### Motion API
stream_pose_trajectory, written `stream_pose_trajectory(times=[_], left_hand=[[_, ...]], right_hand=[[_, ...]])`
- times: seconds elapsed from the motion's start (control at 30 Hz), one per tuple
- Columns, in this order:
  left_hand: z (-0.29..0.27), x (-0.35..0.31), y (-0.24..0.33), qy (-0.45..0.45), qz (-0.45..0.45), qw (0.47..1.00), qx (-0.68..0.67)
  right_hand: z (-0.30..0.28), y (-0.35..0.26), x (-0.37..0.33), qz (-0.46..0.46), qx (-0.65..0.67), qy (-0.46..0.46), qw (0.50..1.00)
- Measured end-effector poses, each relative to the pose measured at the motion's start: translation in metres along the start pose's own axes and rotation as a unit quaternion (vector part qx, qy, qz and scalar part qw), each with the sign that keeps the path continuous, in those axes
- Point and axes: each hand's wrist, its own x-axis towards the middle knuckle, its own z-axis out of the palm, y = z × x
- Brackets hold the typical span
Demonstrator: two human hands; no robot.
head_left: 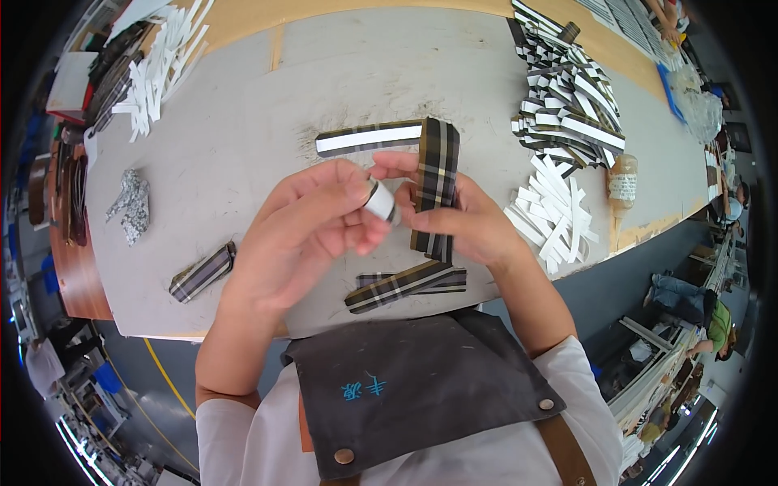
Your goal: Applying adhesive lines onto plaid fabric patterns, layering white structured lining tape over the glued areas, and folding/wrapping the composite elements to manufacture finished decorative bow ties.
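Observation:
My left hand (304, 223) pinches a short curled strip piece (379, 201), white-faced with dark edges, between thumb and fingers. Whether this piece joins the longer strip is unclear. A dark plaid strip (438, 162) hangs across my right hand (478, 223), gripped between its thumb and fingers. Just beyond my hands lies a plaid strip with a white band along it (365, 141). Nearer the front edge, plaid strips (397, 287) cross one another. A folded plaid piece (203, 273) rests left of my left forearm.
At the right are a heap of plaid strips (567, 97), loose white strips (555, 212) and a brownish bottle (622, 182). More white strips (158, 73) lie far left, above a speckled grey cloth (131, 206). Other people work beyond the grey table (227, 162).

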Motion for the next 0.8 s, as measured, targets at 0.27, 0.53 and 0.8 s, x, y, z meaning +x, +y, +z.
stream_pose_trajectory(times=[0.27, 0.53, 0.8], left_hand=[[0.000, 0.015, -0.014, 0.132, 0.086, 0.974, 0.163], [-0.004, 0.011, -0.028, 0.182, 0.118, 0.923, 0.317], [-0.009, 0.011, -0.028, 0.177, 0.081, 0.954, 0.229]], right_hand=[[0.008, 0.004, -0.004, 0.121, 0.060, 0.092, 0.986], [0.011, 0.004, -0.005, 0.134, 0.119, 0.090, 0.980], [0.010, 0.005, -0.006, 0.132, 0.126, 0.075, 0.980]])
